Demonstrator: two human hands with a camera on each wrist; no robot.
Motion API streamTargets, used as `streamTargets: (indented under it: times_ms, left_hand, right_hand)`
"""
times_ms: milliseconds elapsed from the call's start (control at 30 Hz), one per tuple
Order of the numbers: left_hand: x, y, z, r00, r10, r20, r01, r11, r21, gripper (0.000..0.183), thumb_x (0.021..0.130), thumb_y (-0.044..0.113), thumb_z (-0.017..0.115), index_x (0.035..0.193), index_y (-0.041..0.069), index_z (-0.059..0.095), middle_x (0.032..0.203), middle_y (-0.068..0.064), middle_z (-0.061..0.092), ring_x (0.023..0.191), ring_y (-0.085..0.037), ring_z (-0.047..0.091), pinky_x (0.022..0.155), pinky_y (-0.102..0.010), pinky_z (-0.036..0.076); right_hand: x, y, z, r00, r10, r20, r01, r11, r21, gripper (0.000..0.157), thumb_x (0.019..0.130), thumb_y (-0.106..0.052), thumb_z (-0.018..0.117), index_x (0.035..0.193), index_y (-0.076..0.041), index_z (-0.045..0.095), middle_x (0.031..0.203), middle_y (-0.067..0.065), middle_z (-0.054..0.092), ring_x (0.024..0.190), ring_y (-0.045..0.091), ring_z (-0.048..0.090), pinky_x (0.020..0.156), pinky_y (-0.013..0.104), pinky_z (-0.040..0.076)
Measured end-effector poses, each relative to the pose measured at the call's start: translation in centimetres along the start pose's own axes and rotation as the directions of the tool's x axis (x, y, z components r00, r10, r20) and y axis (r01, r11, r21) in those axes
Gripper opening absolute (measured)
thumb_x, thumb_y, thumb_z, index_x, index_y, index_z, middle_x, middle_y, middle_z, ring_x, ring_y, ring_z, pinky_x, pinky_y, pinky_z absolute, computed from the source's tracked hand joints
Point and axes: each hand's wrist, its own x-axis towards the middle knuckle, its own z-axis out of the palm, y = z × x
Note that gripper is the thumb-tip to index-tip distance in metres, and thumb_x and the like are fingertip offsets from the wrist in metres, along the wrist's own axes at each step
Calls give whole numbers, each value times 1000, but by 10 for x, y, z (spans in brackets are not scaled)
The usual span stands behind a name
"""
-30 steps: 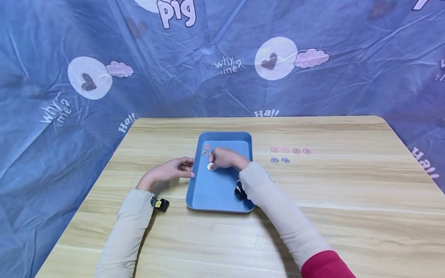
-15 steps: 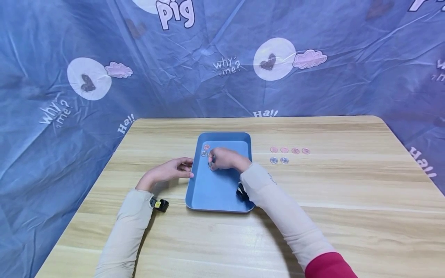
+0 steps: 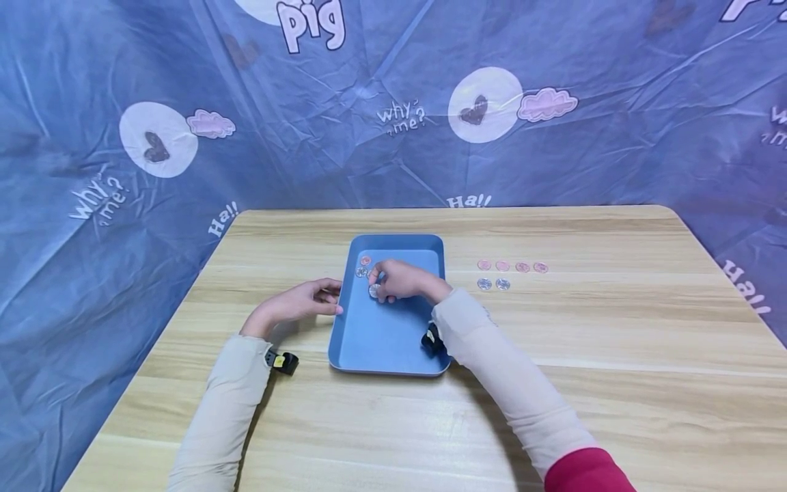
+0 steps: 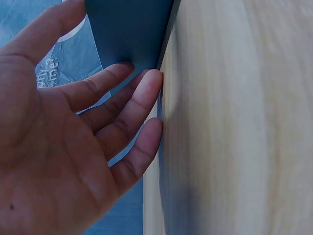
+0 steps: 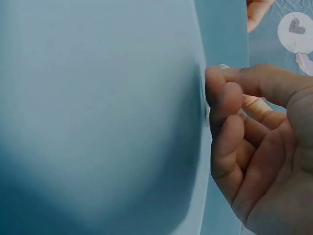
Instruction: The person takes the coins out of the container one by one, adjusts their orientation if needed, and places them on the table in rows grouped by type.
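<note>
A shallow blue tray (image 3: pixel 387 342) lies on the table. My right hand (image 3: pixel 402 280) reaches into it, pinching a silver coin (image 3: pixel 374 291) between curled fingertips, low over the tray floor. In the right wrist view, that hand (image 5: pixel 264 132) hides most of the coin (image 5: pixel 224 66); only a sliver shows. Just behind, a copper-coloured coin (image 3: pixel 365 260) and a silver coin (image 3: pixel 361 272) lie near the tray's left wall, with another partly covered by the fingers. My left hand (image 3: pixel 301 301) touches the tray's left side with loosely extended fingers (image 4: pixel 146 93), holding nothing.
Right of the tray, several copper-coloured coins (image 3: pixel 503 266) form a row on the wooden table (image 3: pixel 615 328). In front of them lie two silver coins (image 3: pixel 484 283). A printed blue cloth (image 3: pixel 344 157) hangs behind the table's back edge.
The right hand has shifted slightly right, and the silver coin at its fingertips looks turned, its face showing differently. The left hand and tray have stayed put.
</note>
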Motion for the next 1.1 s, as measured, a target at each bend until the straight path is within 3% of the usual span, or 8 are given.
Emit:
streamTargets:
  times_ms: [233,467,700,1100]
  left_hand:
    - [1,-1,1,1000,6,3,-6,1000,-6,71,90,26,68,146,-3,35,133,-22,55,121,-33,55,107,-45,44]
    - [0,1,1,1000,6,2,-6,1000,-18,70,91,27,68,145,-2,35,135,-21,54,121,-33,55,106,-45,44]
    - [1,1,1,1000,11,7,-11,1000,-6,71,91,30,67,145,-3,35,134,-22,54,121,-33,55,105,-44,45]
    - [0,1,0,1000,0,2,0,1000,7,71,91,30,67,146,-3,34,134,-21,54,121,-32,55,106,-45,45]
  right_hand:
    - [-6,-5,-4,997,-78,-1,78,992,100,24,86,2,55,109,-1,53,71,5,64,55,12,53,50,21,43]
    - [-15,-13,-9,992,-127,-3,125,980,156,23,91,1,51,113,-2,54,75,8,66,58,13,54,51,21,42]
    - [-31,-23,-17,988,-152,-20,153,975,164,23,93,-2,53,116,-2,55,81,15,70,61,15,55,54,22,44]
    - [-46,-32,-27,987,-160,-32,164,970,180,23,93,-4,55,115,-4,54,78,8,70,62,16,55,56,26,43]
